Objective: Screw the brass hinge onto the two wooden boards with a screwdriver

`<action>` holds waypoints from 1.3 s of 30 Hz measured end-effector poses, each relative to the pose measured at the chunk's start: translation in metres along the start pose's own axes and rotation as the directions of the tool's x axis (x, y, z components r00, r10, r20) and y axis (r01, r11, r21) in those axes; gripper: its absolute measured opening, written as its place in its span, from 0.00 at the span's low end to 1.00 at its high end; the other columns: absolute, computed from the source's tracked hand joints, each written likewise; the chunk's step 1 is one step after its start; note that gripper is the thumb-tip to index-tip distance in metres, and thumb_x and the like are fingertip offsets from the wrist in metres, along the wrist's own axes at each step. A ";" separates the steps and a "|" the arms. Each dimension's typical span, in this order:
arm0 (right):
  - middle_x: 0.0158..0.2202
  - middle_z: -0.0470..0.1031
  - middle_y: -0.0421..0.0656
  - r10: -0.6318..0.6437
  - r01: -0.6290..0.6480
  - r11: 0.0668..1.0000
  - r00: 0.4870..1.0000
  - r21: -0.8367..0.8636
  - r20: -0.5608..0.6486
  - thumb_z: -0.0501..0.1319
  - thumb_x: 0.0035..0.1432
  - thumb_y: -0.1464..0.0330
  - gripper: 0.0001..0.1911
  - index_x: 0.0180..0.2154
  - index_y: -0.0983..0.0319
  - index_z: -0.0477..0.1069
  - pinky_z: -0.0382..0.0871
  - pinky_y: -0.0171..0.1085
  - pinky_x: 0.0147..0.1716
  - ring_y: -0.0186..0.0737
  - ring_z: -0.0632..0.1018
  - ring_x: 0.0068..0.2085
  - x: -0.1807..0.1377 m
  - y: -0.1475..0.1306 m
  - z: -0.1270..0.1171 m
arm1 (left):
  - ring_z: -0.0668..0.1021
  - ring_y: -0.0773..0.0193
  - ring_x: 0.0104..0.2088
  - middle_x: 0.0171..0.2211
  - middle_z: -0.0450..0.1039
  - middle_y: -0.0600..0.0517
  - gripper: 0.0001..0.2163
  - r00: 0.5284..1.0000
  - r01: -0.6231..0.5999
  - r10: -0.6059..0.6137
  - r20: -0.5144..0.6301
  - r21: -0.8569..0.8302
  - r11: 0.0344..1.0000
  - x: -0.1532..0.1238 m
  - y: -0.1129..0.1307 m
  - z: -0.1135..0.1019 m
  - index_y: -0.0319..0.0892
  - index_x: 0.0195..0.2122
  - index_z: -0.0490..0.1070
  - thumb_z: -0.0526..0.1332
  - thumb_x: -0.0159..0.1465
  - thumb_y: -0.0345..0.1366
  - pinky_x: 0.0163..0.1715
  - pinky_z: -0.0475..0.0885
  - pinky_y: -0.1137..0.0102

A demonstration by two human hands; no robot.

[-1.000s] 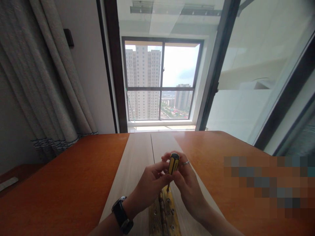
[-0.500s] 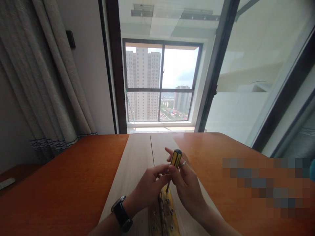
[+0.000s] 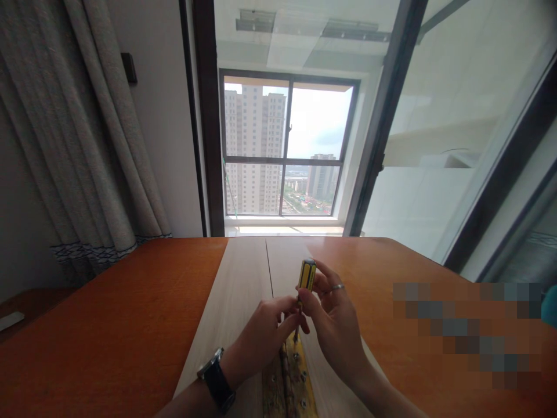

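Observation:
A screwdriver (image 3: pixel 307 275) with a yellow and black handle stands nearly upright, its tip down at a screw in a worn brass hinge (image 3: pixel 299 371). My right hand (image 3: pixel 337 319), with a ring on one finger, grips the handle between thumb and fingers. My left hand (image 3: pixel 265 334), a dark-strapped watch on its wrist, pinches around the screwdriver's shaft just below the handle. Several screws show along the hinge, which spans the seam between two pale wooden boards (image 3: pixel 241 267). The far end of the hinge is partly hidden by my left hand.
The boards lie on a reddish-brown wooden table (image 3: pixel 174 313). A grey curtain (image 3: pixel 100 145) hangs at the left, and a window (image 3: pixel 287 145) is beyond the table. A pixelated patch covers part of the table's right side. A teal object (image 3: pixel 550 306) is at the right edge.
My right hand's fingers have closed from an outstretched pose onto the screwdriver handle, which has shifted slightly left. My left hand stays around the shaft.

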State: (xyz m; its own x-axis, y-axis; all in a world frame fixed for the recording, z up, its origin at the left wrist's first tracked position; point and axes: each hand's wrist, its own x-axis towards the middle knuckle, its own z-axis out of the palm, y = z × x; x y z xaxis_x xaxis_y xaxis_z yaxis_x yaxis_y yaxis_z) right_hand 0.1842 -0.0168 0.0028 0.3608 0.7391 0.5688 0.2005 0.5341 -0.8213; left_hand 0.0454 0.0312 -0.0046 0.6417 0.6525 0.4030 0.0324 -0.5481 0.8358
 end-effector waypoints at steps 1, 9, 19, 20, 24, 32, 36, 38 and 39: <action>0.38 0.74 0.40 0.022 -0.022 0.999 1.000 0.027 0.020 0.64 0.62 0.61 0.24 0.59 0.54 0.66 0.72 0.35 0.28 0.37 0.75 0.31 -0.001 -0.001 0.001 | 0.76 0.66 0.32 0.31 0.79 0.54 0.08 1.000 -0.009 0.008 0.002 0.013 1.000 0.000 0.000 0.000 0.40 0.34 0.77 0.59 0.68 0.33 0.35 0.65 0.74; 0.32 0.75 0.38 0.080 -0.105 0.976 0.987 0.189 0.136 0.62 0.65 0.57 0.18 0.54 0.55 0.69 0.70 0.30 0.24 0.32 0.74 0.27 0.002 -0.008 0.003 | 0.77 0.66 0.33 0.32 0.78 0.53 0.08 0.999 -0.043 0.042 0.026 0.036 0.998 -0.001 0.000 -0.001 0.40 0.30 0.73 0.60 0.67 0.30 0.37 0.68 0.74; 0.33 0.75 0.40 0.074 -0.081 0.995 0.990 0.060 0.122 0.65 0.62 0.59 0.12 0.44 0.57 0.74 0.71 0.34 0.27 0.37 0.75 0.31 0.002 -0.007 0.001 | 0.78 0.63 0.34 0.33 0.80 0.51 0.10 0.999 -0.038 0.036 0.015 0.129 0.991 0.000 -0.003 0.000 0.40 0.34 0.76 0.59 0.70 0.37 0.38 0.69 0.71; 0.34 0.75 0.41 0.054 -0.059 0.998 0.992 0.038 0.118 0.66 0.60 0.59 0.12 0.44 0.57 0.74 0.72 0.35 0.28 0.38 0.75 0.32 0.002 -0.005 0.000 | 0.78 0.63 0.35 0.34 0.80 0.51 0.09 0.999 -0.038 0.036 0.018 0.130 0.991 0.000 -0.002 0.000 0.40 0.35 0.77 0.59 0.69 0.36 0.39 0.69 0.71; 0.35 0.74 0.42 -0.003 0.009 0.998 0.995 -0.066 0.101 0.67 0.59 0.60 0.11 0.42 0.58 0.76 0.72 0.36 0.30 0.39 0.74 0.34 0.003 -0.002 -0.001 | 0.78 0.63 0.35 0.34 0.80 0.52 0.09 0.999 -0.034 0.030 0.036 0.113 0.993 0.000 0.000 0.000 0.41 0.37 0.77 0.59 0.70 0.36 0.39 0.70 0.71; 0.32 0.75 0.39 0.124 -0.127 0.992 0.986 0.020 0.114 0.66 0.61 0.59 0.25 0.58 0.57 0.71 0.70 0.35 0.23 0.37 0.74 0.27 0.000 -0.005 0.000 | 0.77 0.65 0.32 0.32 0.80 0.51 0.06 0.998 -0.056 0.056 0.001 0.163 0.985 -0.002 0.001 0.002 0.40 0.33 0.73 0.59 0.66 0.29 0.36 0.69 0.73; 0.33 0.77 0.38 0.138 -0.150 0.980 0.986 0.131 0.098 0.67 0.60 0.60 0.29 0.61 0.54 0.67 0.71 0.33 0.22 0.35 0.76 0.27 0.001 -0.010 0.003 | 0.78 0.65 0.32 0.31 0.79 0.51 0.08 0.998 -0.066 0.066 0.004 0.168 0.983 -0.002 0.003 0.003 0.41 0.29 0.70 0.57 0.67 0.30 0.35 0.69 0.73; 0.33 0.79 0.41 0.148 -0.162 0.976 0.984 0.144 0.103 0.68 0.60 0.59 0.25 0.57 0.57 0.71 0.71 0.33 0.20 0.37 0.78 0.27 0.001 -0.011 0.004 | 0.78 0.65 0.32 0.31 0.79 0.51 0.08 0.997 -0.078 0.077 0.009 0.166 0.983 -0.001 0.002 0.003 0.41 0.30 0.70 0.57 0.67 0.30 0.36 0.69 0.73; 0.34 0.80 0.43 0.154 -0.170 0.975 0.982 0.145 0.113 0.67 0.60 0.58 0.22 0.54 0.58 0.73 0.70 0.33 0.19 0.38 0.79 0.27 0.001 -0.011 0.003 | 0.78 0.65 0.32 0.32 0.79 0.51 0.08 0.997 -0.083 0.082 0.013 0.165 0.983 -0.001 0.002 0.003 0.41 0.30 0.69 0.57 0.67 0.30 0.36 0.69 0.73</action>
State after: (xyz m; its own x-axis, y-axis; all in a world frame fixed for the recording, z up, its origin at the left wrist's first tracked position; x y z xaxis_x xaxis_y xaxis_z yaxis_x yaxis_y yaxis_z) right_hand 0.1789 -0.0211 0.0127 0.2821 0.8543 0.4365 0.0018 0.4545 -0.8907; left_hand 0.0466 0.0280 -0.0048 0.6519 0.5990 0.4651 0.1053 -0.6788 0.7267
